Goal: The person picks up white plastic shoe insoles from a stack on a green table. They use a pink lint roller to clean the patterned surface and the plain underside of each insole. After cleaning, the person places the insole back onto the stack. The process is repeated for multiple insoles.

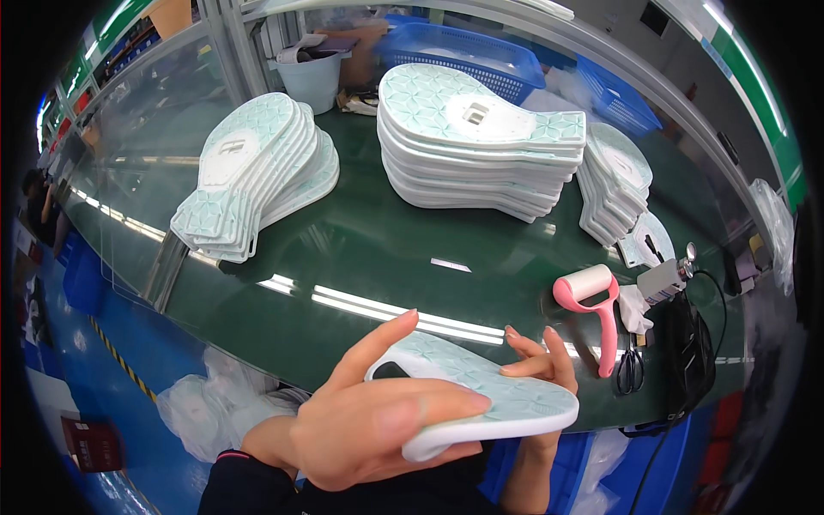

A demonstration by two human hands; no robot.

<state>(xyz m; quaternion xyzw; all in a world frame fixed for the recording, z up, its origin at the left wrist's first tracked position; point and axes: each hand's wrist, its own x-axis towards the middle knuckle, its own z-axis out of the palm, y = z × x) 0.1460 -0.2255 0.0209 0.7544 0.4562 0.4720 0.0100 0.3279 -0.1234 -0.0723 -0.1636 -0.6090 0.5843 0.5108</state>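
Observation:
Close in front of me, tilted, is a white plastic panel (506, 399) with a pale green, star-patterned face and a thick rounded rim. My left hand (378, 421) grips it from the left, with one finger lying across the patterned face, others under the rim and the index finger pointing up off it. At the panel's far right side is my right hand (549, 365); a digit presses on the face while other fingers rise apart behind it. The panel hides the rest of that hand. A dark opening (390, 371) shows at the panel's left end.
Similar paddle-shaped panels stand in stacks at left (257, 163), centre (476, 137) and right (614, 180) on the dark green table (360, 257). A pink-handled lint roller (605, 330), black scissors (631, 369) and a white bottle (663, 283) lie at right. Blue baskets (463, 56) stand behind.

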